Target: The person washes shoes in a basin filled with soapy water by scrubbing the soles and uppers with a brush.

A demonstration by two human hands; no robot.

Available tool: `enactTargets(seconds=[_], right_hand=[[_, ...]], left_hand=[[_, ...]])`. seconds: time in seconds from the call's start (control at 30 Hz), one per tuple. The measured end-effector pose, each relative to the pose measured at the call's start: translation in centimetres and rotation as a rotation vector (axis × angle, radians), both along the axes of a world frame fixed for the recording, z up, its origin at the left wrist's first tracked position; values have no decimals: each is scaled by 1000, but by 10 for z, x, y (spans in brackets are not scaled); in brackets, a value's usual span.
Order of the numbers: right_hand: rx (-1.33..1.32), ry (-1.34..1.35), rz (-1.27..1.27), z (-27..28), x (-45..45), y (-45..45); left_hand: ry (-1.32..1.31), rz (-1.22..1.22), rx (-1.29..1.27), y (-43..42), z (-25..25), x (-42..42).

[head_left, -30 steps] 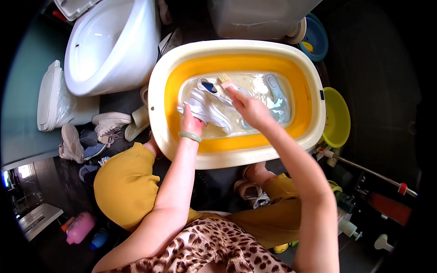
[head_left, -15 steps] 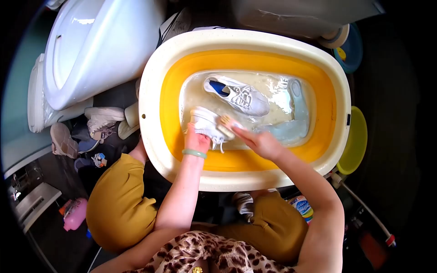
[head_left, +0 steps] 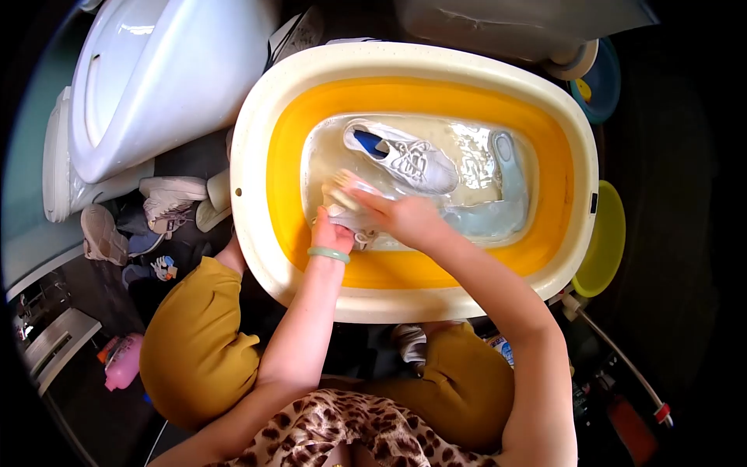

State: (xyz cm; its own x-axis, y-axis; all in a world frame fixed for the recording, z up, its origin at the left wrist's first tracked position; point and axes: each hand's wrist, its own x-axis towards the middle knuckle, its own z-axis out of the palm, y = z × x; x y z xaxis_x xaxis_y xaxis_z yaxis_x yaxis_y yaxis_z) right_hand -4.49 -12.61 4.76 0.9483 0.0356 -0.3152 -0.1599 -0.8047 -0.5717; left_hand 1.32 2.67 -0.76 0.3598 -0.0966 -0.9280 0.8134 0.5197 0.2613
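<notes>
Inside the yellow and cream tub (head_left: 420, 304), my left hand (head_left: 333, 233) grips a white shoe (head_left: 354, 222) at the lower left. My right hand (head_left: 408, 218) is closed on a brush (head_left: 347, 193), whose bristle end is over that shoe and slightly blurred. The brush and my fingers cover much of the held shoe. Another white shoe (head_left: 420, 165) with laces and a blue inside lies in the shallow water above my right hand. A pale blue-grey item (head_left: 510, 179) rests in the water at the tub's right side.
A white toilet (head_left: 171, 86) stands at the upper left. Several worn shoes (head_left: 167, 198) lie left of the tub. A green basin (head_left: 603, 245) sits at its right, a blue basin (head_left: 605, 82) at the upper right. A pink bottle (head_left: 123, 362) is at the lower left.
Over the last second the held shoe came down and apart from the other shoe. Since half a second ago, my right hand and the brush have moved left and up across the held shoe.
</notes>
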Motion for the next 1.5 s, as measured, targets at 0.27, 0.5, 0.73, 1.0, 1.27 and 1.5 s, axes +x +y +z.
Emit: enactTargets(seconds=[0.27,0.5,0.73,1.0,1.27,1.5], right_hand=[[-101,274,-109,24,-118,-58],[299,-9,-747,-13,-95,-89],[27,157,-873,-45,-79,-145],[9,256,-641,-99,-98,-99],[79,285,-894,-89,-95,-118],[412,31,-493,-11,-57,-9]], left_hand=[[-57,9,-136,20,-31,-7],[-172,-13,-195,24,-21,8],[-157,-54,-144,21,-18,8],[-141,-92,-182,23,-16,12],[-145,-36,-257,17,0,5],[-289,-373,-220,7,0,-3]])
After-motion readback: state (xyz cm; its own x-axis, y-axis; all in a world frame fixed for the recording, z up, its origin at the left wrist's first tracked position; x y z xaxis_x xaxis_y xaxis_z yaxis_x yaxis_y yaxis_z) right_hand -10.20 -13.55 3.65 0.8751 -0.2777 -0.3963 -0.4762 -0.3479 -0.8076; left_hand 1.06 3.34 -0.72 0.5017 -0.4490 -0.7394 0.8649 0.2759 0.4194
